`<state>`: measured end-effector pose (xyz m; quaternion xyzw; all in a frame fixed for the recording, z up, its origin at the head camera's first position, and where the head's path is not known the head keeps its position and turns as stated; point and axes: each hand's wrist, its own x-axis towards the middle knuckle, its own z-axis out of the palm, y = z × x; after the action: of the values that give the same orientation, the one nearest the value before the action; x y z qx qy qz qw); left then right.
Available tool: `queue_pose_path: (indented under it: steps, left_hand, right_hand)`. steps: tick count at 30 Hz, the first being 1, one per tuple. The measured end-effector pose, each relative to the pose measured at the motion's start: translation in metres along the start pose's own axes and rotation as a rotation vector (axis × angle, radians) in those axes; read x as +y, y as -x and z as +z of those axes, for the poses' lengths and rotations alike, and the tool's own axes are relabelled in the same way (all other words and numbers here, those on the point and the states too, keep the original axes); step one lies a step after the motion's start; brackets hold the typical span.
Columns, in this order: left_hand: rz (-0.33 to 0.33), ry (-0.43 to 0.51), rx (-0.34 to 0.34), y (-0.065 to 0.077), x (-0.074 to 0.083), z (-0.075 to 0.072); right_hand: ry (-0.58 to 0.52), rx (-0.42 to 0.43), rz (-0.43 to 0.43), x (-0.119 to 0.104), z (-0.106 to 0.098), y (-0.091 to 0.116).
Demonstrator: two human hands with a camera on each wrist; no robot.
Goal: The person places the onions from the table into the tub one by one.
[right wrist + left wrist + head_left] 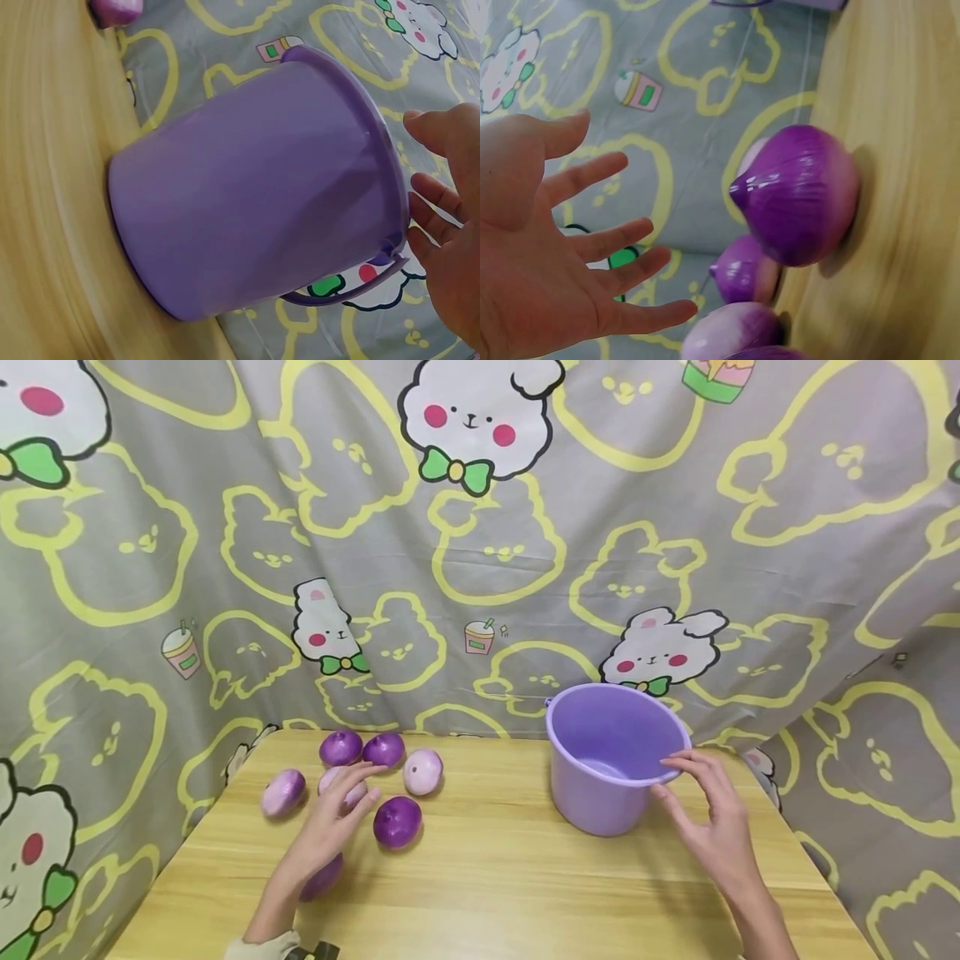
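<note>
Several glossy purple onions are grouped at the left of the table, some deep purple like the onion (397, 822) in front, some paler like the onion (423, 772) behind it. Over this group hovers my left hand (330, 818), fingers spread and nothing in them; it partly covers a pale onion and another onion (322, 878) by the wrist. A purple bucket (600, 797) stands upright on the right. My right hand (716, 827) is at its right rim, fingers and thumb apart, fingertips close to the edge. In the right wrist view, the bucket's handle (352, 292) hangs down its far side.
The wooden table (487, 877) carries the onions and the bucket. A grey curtain (517, 635) with yellow outlines and white rabbit figures hangs right behind the table's back edge and along both sides.
</note>
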<state>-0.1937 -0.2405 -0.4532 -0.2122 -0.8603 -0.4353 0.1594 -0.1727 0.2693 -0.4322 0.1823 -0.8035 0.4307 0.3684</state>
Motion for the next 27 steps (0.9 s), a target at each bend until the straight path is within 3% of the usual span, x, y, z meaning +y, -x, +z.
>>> queue_pose_path:
  steps: [9, 13, 27]
  left_hand:
    - [-0.05, 0.031, -0.01, -0.004, 0.0, 0.021]
    - [-0.042, 0.008, -0.003, -0.005, 0.0, 0.028]
    - [-0.133, -0.071, -0.018, 0.004, -0.008, 0.051]
  right_hand:
    - [0.036, -0.027, -0.011, 0.0, 0.006, 0.005]
    - [0.04, -0.027, -0.003, 0.001, 0.005, 0.007]
    - [0.047, 0.016, -0.038, -0.007, 0.018, 0.003]
